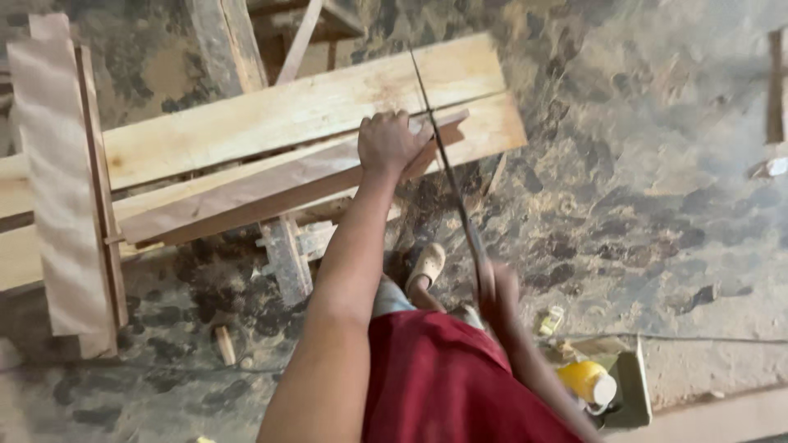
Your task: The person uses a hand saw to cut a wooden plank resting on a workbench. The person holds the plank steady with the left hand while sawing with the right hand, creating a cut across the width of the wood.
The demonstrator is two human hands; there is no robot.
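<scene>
Big pale planks (271, 123) lie across the mottled floor (657, 189), and on top of them, running slantwise, sits the narrower reddish board (271, 184); that board is our landmark; everything hangs off it. At its left end a wide reddish panel (61, 189) stands crosswise; below its middle, a short timber offcut (287, 258) on the ground. The left hand (387, 141) is planted near the board's right end, fingers curled down together, pressing it flat onto the planks; just right of that hand the handsaw (447, 168) crosses the board's tip, blade slanting down towards the body; the right hand (501, 287) is on the handle, blurred, looks closed round it. Well below the board, a sandalled foot (428, 264); further right, a yellow container (584, 380) in a small tray. My read: the cut is mid-stroke at the board's right end; next it wants steady long strokes, the holding fingers kept off the blade line.
</scene>
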